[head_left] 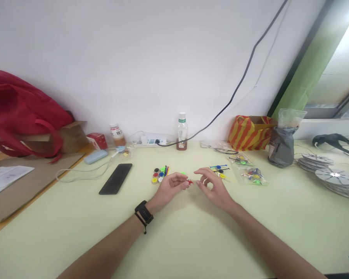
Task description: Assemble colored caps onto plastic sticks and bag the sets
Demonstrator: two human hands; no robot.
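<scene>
A person's left hand point(172, 186) pinches a small red piece point(189, 181) between thumb and fingers over a pale green table point(174, 240), while the right hand point(216, 189), thumb and forefinger parted, hovers just beside it. Colourful discs point(161, 174) lie near the left hand; a black phone point(115, 179) rests farther left.

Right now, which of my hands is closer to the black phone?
Left. Your left hand, pinching a small red piece, is to the right of the black phone; your right hand is farther right, beyond the left one.
</scene>
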